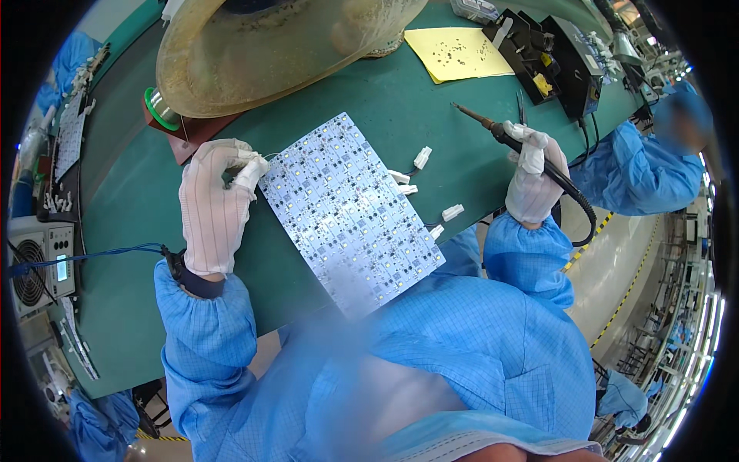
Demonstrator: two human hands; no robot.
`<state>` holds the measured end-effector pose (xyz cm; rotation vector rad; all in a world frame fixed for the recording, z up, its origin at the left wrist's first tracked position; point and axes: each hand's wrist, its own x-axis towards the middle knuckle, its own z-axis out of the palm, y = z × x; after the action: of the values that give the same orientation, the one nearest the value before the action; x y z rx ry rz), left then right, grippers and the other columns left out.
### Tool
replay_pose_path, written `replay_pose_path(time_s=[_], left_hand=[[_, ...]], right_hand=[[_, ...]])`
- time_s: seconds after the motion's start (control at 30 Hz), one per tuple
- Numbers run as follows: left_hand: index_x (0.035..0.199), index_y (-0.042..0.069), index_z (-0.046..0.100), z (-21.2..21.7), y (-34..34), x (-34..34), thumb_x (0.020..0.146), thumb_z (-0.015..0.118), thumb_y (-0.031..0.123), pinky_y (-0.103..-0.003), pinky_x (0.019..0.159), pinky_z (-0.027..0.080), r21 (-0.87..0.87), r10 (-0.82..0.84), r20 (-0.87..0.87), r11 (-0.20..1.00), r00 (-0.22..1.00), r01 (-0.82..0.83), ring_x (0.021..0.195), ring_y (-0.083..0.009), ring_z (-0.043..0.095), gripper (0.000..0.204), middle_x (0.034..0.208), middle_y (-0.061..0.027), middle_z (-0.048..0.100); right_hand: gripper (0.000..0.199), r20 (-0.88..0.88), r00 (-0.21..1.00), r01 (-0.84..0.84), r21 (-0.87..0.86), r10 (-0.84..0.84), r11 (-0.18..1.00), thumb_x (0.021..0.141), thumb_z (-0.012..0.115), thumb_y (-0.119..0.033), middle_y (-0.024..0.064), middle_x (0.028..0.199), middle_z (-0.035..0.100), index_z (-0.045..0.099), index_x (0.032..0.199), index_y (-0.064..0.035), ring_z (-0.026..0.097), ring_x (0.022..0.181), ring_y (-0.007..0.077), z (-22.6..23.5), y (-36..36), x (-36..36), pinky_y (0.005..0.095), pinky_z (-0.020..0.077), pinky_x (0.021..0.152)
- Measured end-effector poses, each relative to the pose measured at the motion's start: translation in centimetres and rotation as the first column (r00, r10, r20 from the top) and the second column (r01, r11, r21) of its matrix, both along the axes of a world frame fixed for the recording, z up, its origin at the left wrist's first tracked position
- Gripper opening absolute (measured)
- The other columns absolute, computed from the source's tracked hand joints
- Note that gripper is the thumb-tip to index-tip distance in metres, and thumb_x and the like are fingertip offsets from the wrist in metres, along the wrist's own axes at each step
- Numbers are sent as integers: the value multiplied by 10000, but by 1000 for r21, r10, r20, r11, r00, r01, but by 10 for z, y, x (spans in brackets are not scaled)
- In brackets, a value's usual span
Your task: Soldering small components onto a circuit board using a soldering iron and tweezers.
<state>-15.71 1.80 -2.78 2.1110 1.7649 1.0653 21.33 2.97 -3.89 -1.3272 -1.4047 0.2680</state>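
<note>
My right hand (534, 173), in a white glove, grips the handle of a soldering iron (500, 132). The iron's tip points up and left, over the green mat and apart from the board. A white circuit board (350, 212) dotted with small components lies tilted on the mat at the bench's near edge. At its upper left corner my gloved left hand (214, 204) is closed in a pinch on thin solder wire (269, 156), whose end shows by the board. White connectors (422, 158) on short leads stick out along the board's right side.
A solder spool (162, 109) stands behind my left hand, under a big yellowed hood (285, 58). At the back right are a yellow sheet (458, 54) with dark specks and a black soldering station (573, 69). A blue cord (115, 252) runs to my left wristband. Another person (639, 165) sits right.
</note>
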Motion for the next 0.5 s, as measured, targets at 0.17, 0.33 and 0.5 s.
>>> replay_pose_path(time_s=[0.17,0.33,0.5], left_hand=[[868,2,638,1,-1,2,822,687,77,-300,611,464,-1,0,34,1000,999,0,719,-179,580,100,946,-75,647],[866,6,639,1,-1,1,824,688,83,-303,619,469,-14,9,21,1000,1000,-8,736,-182,583,100,948,-75,648],[864,13,643,0,0,0,825,683,85,-304,627,473,38,-11,-25,999,1000,12,764,-186,586,91,959,-76,649]], right_hand=[[407,37,999,-29,57,27,998,970,579,-391,148,960,699,655,1009,7,681,826,205,-8,3,6,258,523,631],[423,56,998,-24,50,22,998,964,584,-410,140,956,694,655,1006,5,687,853,214,-10,3,8,257,525,630],[455,56,998,-11,60,8,998,957,584,-442,137,961,691,653,1001,6,686,853,217,-10,2,6,264,528,627]])
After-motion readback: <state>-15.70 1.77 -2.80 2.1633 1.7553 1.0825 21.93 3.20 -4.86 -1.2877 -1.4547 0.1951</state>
